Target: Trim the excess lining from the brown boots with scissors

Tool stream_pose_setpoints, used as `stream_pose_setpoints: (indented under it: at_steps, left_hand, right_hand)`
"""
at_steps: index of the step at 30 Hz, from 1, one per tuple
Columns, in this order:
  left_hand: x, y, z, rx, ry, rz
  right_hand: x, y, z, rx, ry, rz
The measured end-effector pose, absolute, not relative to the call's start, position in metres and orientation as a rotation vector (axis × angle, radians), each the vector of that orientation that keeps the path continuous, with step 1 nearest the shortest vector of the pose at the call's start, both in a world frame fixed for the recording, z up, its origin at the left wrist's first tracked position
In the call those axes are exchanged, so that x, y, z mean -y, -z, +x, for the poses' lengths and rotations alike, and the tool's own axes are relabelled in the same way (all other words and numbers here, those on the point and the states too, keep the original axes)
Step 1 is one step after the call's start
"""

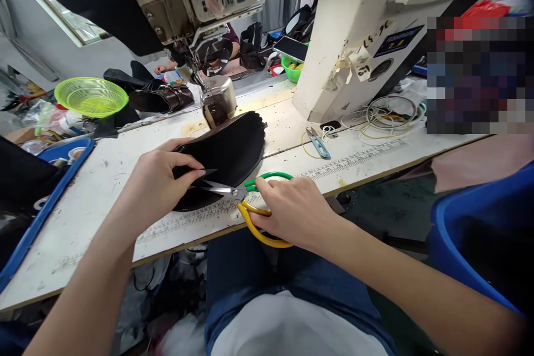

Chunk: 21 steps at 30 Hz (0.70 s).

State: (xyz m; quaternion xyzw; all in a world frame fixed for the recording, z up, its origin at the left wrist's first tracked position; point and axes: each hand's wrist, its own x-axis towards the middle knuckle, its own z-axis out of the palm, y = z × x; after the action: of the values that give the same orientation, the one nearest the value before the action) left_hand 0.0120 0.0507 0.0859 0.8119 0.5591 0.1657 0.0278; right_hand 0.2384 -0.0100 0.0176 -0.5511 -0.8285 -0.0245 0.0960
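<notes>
My left hand (154, 183) pinches the near edge of a black leather shoe upper (231, 150) that lies on the white worktable (104, 178), its far end up against the sewing machine's post. My right hand (292, 208) holds scissors (250, 200) with one green and one yellow handle loop. Their blades point left and meet the black piece right beside my left fingertips.
The sewing machine head (200, 0) and its white body (346, 39) stand at the back. On the table lie small blue thread snips (317, 143), coiled white cord (377, 117), a green basket (90, 95) and brown shoe parts (161, 98). A blue tray (45, 200) sits left, a blue bin (484, 222) right.
</notes>
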Motion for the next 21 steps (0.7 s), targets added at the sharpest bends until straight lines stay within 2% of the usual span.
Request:
stream_pose_setpoints:
  at_steps: [7,21]
  left_hand:
    - [-0.049,-0.085,0.018,-1.689,-0.462,2.515]
    - [-0.049,-0.077,0.020,-1.711,-0.554,2.464]
  right_hand:
    - [-0.004,-0.033,0.223,2.488,0.063,-1.536]
    - [-0.028,-0.026,0.197,2.569,-0.130,-1.480]
